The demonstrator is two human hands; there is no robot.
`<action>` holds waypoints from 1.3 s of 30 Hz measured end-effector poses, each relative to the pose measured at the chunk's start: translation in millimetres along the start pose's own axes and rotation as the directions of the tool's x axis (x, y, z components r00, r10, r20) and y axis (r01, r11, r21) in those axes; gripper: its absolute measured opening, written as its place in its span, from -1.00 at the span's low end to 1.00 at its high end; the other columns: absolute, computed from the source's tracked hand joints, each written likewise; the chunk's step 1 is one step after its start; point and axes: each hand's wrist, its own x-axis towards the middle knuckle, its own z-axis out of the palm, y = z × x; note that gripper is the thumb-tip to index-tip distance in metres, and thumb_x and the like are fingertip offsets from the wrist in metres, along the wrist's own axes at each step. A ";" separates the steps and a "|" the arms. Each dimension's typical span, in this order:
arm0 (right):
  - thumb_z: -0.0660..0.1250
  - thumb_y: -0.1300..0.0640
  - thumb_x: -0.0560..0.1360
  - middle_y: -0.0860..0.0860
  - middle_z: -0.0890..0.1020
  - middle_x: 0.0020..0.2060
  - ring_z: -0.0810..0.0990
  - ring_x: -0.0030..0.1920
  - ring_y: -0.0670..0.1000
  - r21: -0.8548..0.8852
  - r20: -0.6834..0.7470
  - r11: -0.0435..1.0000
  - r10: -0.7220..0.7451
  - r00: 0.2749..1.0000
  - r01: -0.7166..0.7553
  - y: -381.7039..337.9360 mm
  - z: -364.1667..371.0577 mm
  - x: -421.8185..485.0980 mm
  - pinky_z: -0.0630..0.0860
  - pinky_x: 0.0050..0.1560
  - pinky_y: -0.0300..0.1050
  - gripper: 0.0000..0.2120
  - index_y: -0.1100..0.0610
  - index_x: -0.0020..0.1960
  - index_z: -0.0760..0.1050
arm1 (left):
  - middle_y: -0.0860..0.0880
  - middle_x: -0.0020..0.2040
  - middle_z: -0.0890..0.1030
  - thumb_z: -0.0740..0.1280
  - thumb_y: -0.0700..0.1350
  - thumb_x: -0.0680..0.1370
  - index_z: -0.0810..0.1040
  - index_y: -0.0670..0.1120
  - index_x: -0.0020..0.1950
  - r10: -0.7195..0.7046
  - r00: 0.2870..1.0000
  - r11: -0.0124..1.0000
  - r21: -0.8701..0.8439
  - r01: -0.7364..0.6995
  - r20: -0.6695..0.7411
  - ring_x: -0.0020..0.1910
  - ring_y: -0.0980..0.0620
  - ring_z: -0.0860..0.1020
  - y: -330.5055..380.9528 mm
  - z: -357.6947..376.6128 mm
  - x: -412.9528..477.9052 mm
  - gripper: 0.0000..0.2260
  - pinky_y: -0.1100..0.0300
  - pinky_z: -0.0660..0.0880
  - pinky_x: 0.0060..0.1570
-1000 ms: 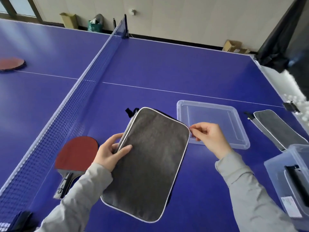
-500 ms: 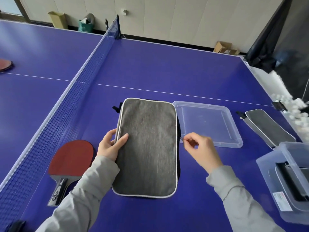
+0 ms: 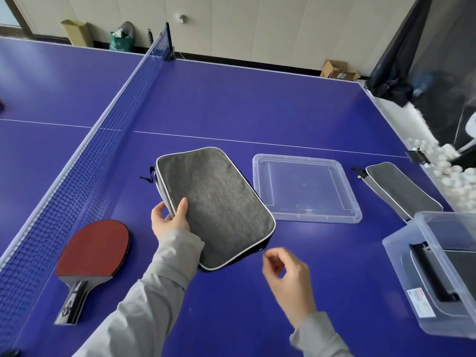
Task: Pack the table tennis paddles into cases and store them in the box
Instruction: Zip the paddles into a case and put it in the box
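The left hand still grips the grey case by its edge; the right hand, pinching the zip pull, has reached the near corner.

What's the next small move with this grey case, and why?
Probably draw the zipper pull round the near corner of the grey case: the right hand pinches it there, the left hand grips the left edge, and the red paddle lies uncased beside it.

net across blue table | white balls at far right edge | green bag, cardboard box by wall
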 end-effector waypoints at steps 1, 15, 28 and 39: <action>0.29 0.12 0.43 -0.19 0.46 -0.41 0.39 -0.40 -0.26 0.017 0.000 1.000 -0.001 1.000 0.001 -1.8 3.2 -6.2 0.35 -0.32 -0.46 -0.95 0.04 -0.22 0.48 | 0.06 -0.31 0.48 0.40 -0.10 0.49 0.42 -0.08 0.23 -0.001 1.000 1.000 -0.009 0.001 -0.012 -0.35 0.15 0.47 -3.0 3.9 -4.1 -0.65 0.25 0.40 -0.18; 0.30 0.05 0.49 -0.12 0.57 -0.35 0.47 -0.36 -0.18 0.199 0.078 0.978 0.045 0.996 -0.060 -43.6 42.5 -32.7 0.44 -0.35 -0.36 -0.86 0.09 -0.14 0.57 | 0.05 -0.28 0.44 0.39 -0.04 0.49 0.36 -0.06 0.23 -0.098 0.973 0.992 -0.103 0.078 -0.208 -0.30 0.06 0.46 -15.4 27.0 -30.4 -0.63 0.26 0.36 -0.17; 0.26 0.19 0.55 0.03 0.63 -0.27 0.58 -0.30 -0.08 0.541 0.068 0.692 0.530 0.845 -0.477 -12.7 -13.7 8.6 0.49 -0.23 -0.17 -0.91 0.10 -0.08 0.54 | -0.07 -0.05 0.57 0.44 0.06 0.43 0.46 -0.01 0.21 -0.175 0.974 0.983 0.078 0.166 0.144 -0.12 -0.08 0.55 -24.2 -21.0 3.3 -0.60 0.03 0.52 0.01; 0.20 -0.03 0.51 -0.01 0.67 -0.12 0.63 -0.10 -0.06 0.600 0.643 0.302 0.369 0.671 -0.741 -29.1 -42.4 30.8 0.56 -0.15 -0.19 -0.73 0.08 -0.02 0.61 | -0.03 -0.13 0.65 0.44 0.05 0.42 0.54 -0.06 0.09 -0.223 0.860 0.970 0.193 0.149 0.458 -0.24 0.11 0.62 -48.8 -17.5 -25.1 -0.68 0.20 0.55 -0.15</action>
